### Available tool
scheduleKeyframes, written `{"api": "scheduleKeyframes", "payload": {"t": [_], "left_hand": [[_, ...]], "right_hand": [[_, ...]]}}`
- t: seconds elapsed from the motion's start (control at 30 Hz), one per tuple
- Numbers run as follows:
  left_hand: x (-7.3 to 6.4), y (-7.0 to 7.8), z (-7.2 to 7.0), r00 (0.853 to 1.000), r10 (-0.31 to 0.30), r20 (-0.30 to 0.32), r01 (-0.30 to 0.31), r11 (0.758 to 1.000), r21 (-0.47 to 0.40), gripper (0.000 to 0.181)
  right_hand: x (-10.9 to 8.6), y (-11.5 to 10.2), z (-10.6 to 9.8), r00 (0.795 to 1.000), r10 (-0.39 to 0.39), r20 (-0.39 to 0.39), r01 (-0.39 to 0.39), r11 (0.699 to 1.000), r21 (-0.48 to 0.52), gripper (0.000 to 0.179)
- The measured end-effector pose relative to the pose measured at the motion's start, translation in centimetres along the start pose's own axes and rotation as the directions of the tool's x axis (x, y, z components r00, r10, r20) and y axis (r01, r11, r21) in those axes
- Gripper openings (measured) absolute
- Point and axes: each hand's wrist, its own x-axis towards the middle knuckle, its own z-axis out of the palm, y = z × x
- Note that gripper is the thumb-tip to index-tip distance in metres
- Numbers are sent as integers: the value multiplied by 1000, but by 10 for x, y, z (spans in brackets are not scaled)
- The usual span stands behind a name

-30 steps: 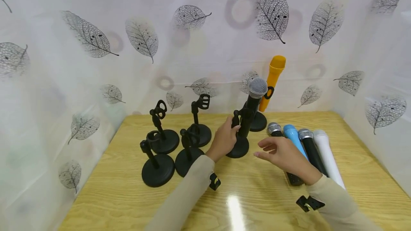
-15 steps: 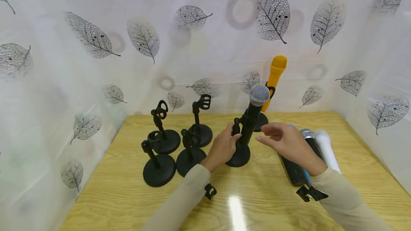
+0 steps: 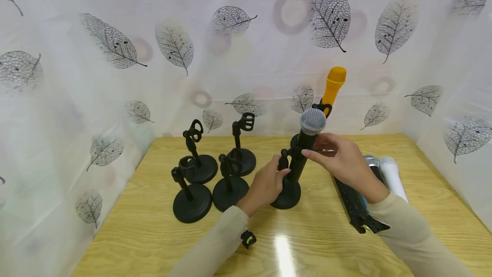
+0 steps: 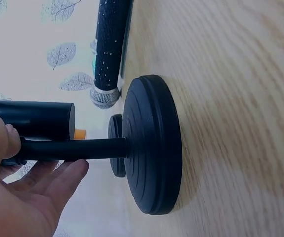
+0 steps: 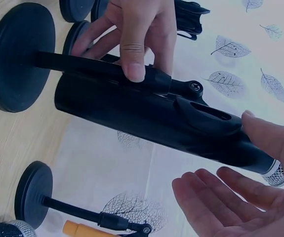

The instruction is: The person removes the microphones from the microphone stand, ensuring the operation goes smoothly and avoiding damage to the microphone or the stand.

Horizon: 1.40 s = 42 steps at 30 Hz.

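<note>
A black microphone [image 3: 313, 121] with a silver mesh head leans in the clip of a small black desk stand [image 3: 286, 198]. My left hand [image 3: 264, 186] grips the stand's upright stem, thumb on one side and fingers on the other, as the right wrist view also shows. The stand's round base [image 4: 151, 143] is on or just at the tabletop. Beside the microphone body [image 5: 151, 128], my right hand [image 3: 342, 163] is spread around its upper part. Its thumb is at the clip, seemingly touching; the fingers look apart from the barrel in the right wrist view.
Several stands without microphones, one a black stand [image 3: 192, 204], are grouped at the left. An orange microphone [image 3: 334, 86] stands in another stand behind. At the right lie a speckled black microphone [image 3: 347, 202], a white microphone [image 3: 393, 178] and others partly hidden under the right arm.
The held stand and microphone have come slightly nearer to me, in the left hand. My right hand has moved up and left, from above the lying microphones to the upright microphone.
</note>
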Motion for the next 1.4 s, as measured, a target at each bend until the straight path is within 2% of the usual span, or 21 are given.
{"api": "scheduleKeyframes", "payload": {"t": [0.27, 0.67, 0.83, 0.93, 1.13, 1.4], "left_hand": [[-12, 5, 0, 1000, -17, 14, 17, 1000, -1, 22], [-27, 9, -6, 1000, -8, -7, 8, 1000, -2, 24], [-32, 12, -16, 1000, 1, -17, -2, 997, -75, 39], [-33, 15, -23, 997, 48, -57, -55, 991, -121, 41], [-29, 22, -33, 977, 144, -155, -165, 978, -128, 32], [-29, 18, -34, 936, 238, -258, -265, 961, -77, 22]], "right_hand": [[2, -4, 6, 999, -34, -33, 35, 999, 19, 29], [-3, -8, 14, 996, -75, -49, 79, 994, 72, 25], [-3, -5, 17, 994, -86, -64, 92, 992, 88, 23], [-4, -4, 19, 992, -97, -78, 105, 990, 98, 24], [-6, -6, 23, 989, -117, -89, 127, 985, 119, 20], [-7, -10, 29, 981, -158, -109, 174, 972, 155, 16]]}}
